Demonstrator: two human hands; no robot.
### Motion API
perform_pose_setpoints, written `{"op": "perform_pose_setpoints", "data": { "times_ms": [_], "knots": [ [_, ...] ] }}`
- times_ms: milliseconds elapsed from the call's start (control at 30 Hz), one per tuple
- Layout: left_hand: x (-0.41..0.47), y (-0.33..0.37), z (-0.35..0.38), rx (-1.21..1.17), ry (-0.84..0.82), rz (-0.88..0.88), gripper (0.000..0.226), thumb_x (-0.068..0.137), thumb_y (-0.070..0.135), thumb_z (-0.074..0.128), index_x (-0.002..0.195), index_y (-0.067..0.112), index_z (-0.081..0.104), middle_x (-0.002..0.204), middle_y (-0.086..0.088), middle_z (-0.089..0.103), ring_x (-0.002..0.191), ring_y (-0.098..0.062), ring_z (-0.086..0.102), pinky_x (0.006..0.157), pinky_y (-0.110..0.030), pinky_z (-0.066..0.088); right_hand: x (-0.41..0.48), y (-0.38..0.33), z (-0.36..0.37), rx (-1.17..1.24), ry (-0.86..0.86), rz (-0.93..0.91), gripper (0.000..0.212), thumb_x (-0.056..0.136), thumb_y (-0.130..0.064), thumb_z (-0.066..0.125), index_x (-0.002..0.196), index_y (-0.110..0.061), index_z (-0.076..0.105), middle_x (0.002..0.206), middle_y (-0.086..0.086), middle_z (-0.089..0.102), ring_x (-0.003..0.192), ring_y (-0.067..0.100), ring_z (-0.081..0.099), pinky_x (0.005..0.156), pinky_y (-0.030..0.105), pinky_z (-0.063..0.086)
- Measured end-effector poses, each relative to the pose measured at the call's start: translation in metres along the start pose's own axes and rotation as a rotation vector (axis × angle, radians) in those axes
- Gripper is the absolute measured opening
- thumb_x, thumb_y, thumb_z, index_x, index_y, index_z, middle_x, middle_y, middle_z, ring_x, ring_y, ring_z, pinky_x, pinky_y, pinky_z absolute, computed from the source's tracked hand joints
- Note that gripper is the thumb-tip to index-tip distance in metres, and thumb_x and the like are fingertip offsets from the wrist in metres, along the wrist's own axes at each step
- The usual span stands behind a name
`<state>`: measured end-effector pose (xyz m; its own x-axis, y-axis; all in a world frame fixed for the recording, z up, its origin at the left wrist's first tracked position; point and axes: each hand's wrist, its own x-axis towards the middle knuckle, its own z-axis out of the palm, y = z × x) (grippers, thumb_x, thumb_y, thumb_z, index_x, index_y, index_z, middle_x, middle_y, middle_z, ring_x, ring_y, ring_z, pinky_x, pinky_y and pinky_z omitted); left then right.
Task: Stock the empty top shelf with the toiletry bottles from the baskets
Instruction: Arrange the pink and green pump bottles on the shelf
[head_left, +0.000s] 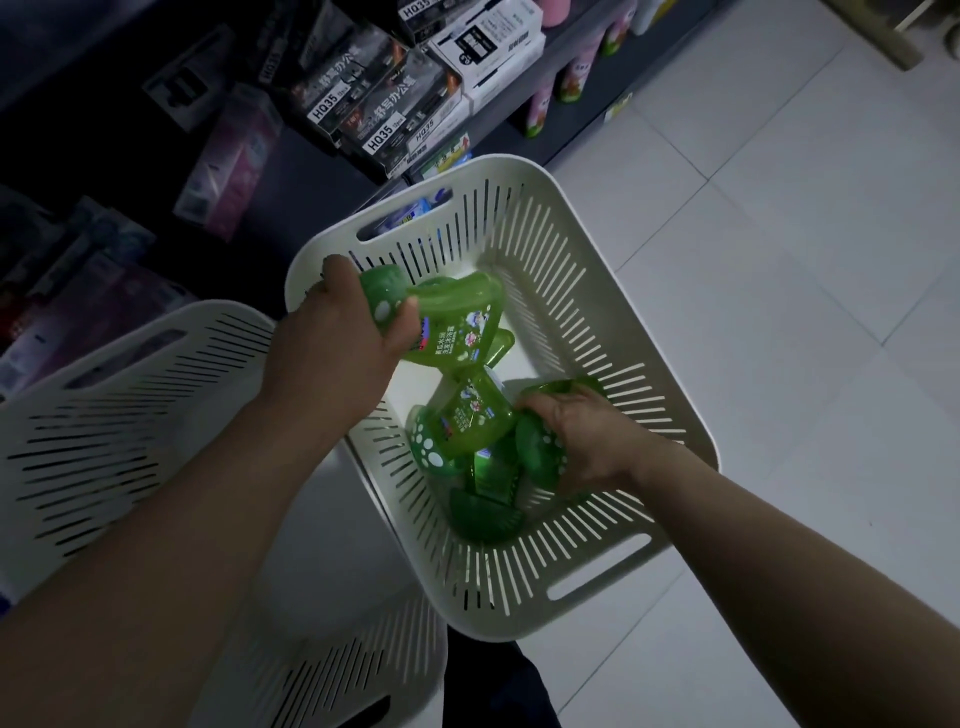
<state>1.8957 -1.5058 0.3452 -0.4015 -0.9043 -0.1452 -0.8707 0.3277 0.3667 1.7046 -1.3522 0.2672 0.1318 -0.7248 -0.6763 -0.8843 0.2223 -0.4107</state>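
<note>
White tiled floor (779, 234) fills the right of the view; a dark shelving unit (571, 62) runs along the top left, carrying black boxes marked HQ35 (363, 98) and, farther right, pink-and-green bottles (543, 111). Two white slotted baskets stand below the camera: the central basket (597, 322) beside the shelving, and a second basket (130, 395) at the left, partly hidden by the left forearm. The left hand (337, 343) is over the central basket's left corner, its fingers and thumb curled round a green toiletry bottle (447, 322) with a white-dotted cap, held clear of the basket floor. The right hand (587, 436) is down inside the same basket near its right wall, fingers closed over a second green bottle (540, 452). The remaining green bottles (467, 415) lie jumbled on the basket floor between the two hands.
</note>
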Motion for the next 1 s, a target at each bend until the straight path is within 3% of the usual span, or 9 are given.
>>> {"op": "perform_pose_setpoints", "data": {
  "times_ms": [133, 233, 333, 467, 633, 733, 867, 1000],
  "knots": [
    [0.001, 0.007, -0.019, -0.158, 0.074, -0.018, 0.046, 0.088, 0.038, 0.056, 0.109, 0.001, 0.040, 0.104, -0.025, 0.058, 0.092, -0.042, 0.056, 0.069, -0.036, 0.037, -0.015, -0.015, -0.026, 0.327, 0.076, 0.035, 0.102, 0.052, -0.024, 0.092, 0.139, -0.021, 0.037, 0.115, -0.003, 0.057, 0.107, 0.018, 0.056, 0.096, 0.028, 0.045],
    [0.000, 0.016, -0.049, -0.176, 0.130, -0.011, 0.046, 0.083, 0.040, 0.062, 0.107, 0.006, 0.044, 0.100, -0.022, 0.062, 0.091, -0.042, 0.059, 0.074, -0.043, 0.048, -0.033, -0.038, -0.058, 0.504, 0.136, 0.061, 0.090, 0.053, -0.026, 0.093, 0.129, -0.023, 0.044, 0.104, -0.010, 0.061, 0.097, 0.013, 0.061, 0.084, 0.021, 0.047],
    [-0.006, 0.028, -0.092, -0.092, 0.161, -0.049, 0.051, 0.080, 0.051, 0.065, 0.109, 0.013, 0.047, 0.100, -0.018, 0.064, 0.093, -0.040, 0.061, 0.077, -0.042, 0.047, -0.051, -0.068, -0.095, 0.594, 0.184, 0.019, 0.080, 0.050, -0.031, 0.094, 0.116, -0.022, 0.048, 0.100, -0.007, 0.067, 0.091, 0.012, 0.066, 0.082, 0.027, 0.055],
    [-0.016, 0.038, -0.162, -0.076, 0.176, 0.004, 0.051, 0.078, 0.057, 0.064, 0.106, 0.017, 0.051, 0.099, -0.011, 0.065, 0.094, -0.034, 0.061, 0.075, -0.039, 0.044, -0.081, -0.112, -0.151, 0.599, 0.313, -0.049, 0.074, 0.054, -0.040, 0.092, 0.110, -0.022, 0.048, 0.093, -0.010, 0.065, 0.080, 0.003, 0.064, 0.071, 0.020, 0.053],
    [-0.029, 0.041, -0.256, -0.055, 0.190, 0.009, 0.057, 0.076, 0.059, 0.066, 0.110, 0.016, 0.049, 0.098, -0.010, 0.065, 0.093, -0.033, 0.061, 0.079, -0.043, 0.049, -0.118, -0.165, -0.223, 0.621, 0.462, -0.174, 0.069, 0.050, -0.048, 0.090, 0.103, -0.022, 0.055, 0.088, -0.006, 0.072, 0.081, 0.008, 0.070, 0.078, 0.034, 0.057],
    [-0.046, 0.040, -0.316, -0.003, 0.239, 0.020, 0.056, 0.077, 0.056, 0.067, 0.114, 0.019, 0.048, 0.103, -0.007, 0.066, 0.094, -0.030, 0.061, 0.078, -0.040, 0.048, -0.142, -0.201, -0.265, 0.629, 0.495, -0.273, 0.058, 0.058, -0.039, 0.090, 0.099, -0.025, 0.051, 0.085, -0.008, 0.073, 0.077, 0.001, 0.069, 0.074, 0.028, 0.057],
    [-0.078, 0.037, -0.394, 0.052, 0.302, 0.023, 0.053, 0.079, 0.055, 0.066, 0.116, 0.024, 0.045, 0.109, -0.001, 0.063, 0.097, -0.025, 0.059, 0.078, -0.037, 0.047, -0.176, -0.256, -0.316, 0.569, 0.535, -0.394, 0.063, 0.059, -0.051, 0.084, 0.104, -0.022, 0.050, 0.097, -0.004, 0.071, 0.088, 0.011, 0.070, 0.082, 0.041, 0.058],
    [-0.113, 0.031, -0.469, 0.107, 0.384, -0.016, 0.053, 0.077, 0.056, 0.067, 0.117, 0.031, 0.044, 0.111, 0.004, 0.061, 0.099, -0.023, 0.057, 0.076, -0.034, 0.043, -0.209, -0.316, -0.360, 0.530, 0.538, -0.513, 0.066, 0.063, -0.056, 0.079, 0.109, -0.018, 0.051, 0.107, 0.003, 0.068, 0.096, 0.016, 0.067, 0.086, 0.043, 0.057]
  ]
}}
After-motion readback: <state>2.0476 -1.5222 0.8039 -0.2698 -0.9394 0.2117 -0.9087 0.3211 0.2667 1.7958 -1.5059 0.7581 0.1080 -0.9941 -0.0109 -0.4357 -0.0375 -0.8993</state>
